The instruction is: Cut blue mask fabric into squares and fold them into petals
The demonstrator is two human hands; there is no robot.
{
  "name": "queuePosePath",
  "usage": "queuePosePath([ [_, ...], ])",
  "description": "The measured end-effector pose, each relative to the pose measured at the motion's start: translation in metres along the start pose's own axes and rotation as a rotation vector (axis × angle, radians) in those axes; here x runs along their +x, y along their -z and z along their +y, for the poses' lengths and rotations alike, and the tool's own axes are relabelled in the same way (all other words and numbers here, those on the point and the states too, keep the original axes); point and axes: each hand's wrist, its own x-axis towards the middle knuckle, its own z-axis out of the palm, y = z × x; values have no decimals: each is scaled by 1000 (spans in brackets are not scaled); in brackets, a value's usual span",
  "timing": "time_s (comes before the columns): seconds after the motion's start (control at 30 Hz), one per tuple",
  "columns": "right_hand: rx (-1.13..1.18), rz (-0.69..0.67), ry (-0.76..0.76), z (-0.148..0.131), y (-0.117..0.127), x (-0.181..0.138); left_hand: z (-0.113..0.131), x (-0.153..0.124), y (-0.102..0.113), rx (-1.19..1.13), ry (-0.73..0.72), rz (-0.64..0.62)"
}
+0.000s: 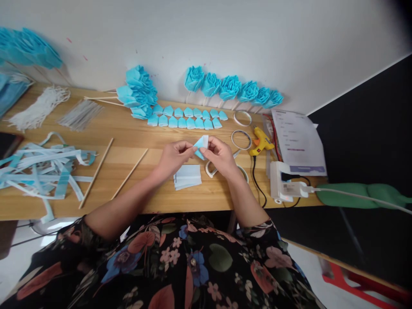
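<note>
My left hand (176,158) and my right hand (221,155) meet above the table. Between them they pinch a small folded blue-and-white sheet (201,145), creased to a point on its left side. Just below lies a short stack of pale sheets (187,177). White-handled scissors (211,171) are partly hidden beneath my right hand. Beyond my hands, folded blue petals (182,123) are laid out in two rows. To the right are a roll of tape (241,140) and a yellow glue gun (261,142) with a black cord.
Blue flowers on sticks (230,88) lean against the wall, with a bunch of more (138,92) lying left. Cut strips (48,165), white cords (40,107), thin wires (80,115) and wooden sticks (96,172) occupy the left. A printed sheet (298,137) and white power adapter (283,184) sit right.
</note>
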Motion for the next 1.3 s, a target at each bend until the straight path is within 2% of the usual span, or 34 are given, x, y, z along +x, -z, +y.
queuePosePath([
  [0.27,-41,81,20,-3,-1,0,-5,4,2,-137,7,-24],
  [0.53,-68,103,10,1,1,1,-5,4,2,-156,31,-4],
  [0.73,-55,90,14,3,1,2,-15,7,2,-310,105,-28],
  [0.93,-51,97,-5,0,-1,2,-12,5,2,-196,89,-56],
  [1.1,-31,88,1,1,0,2,-3,2,3,-14,22,-60],
  [1.3,-32,72,-7,5,1,1,-1,1,2,95,-44,-42],
])
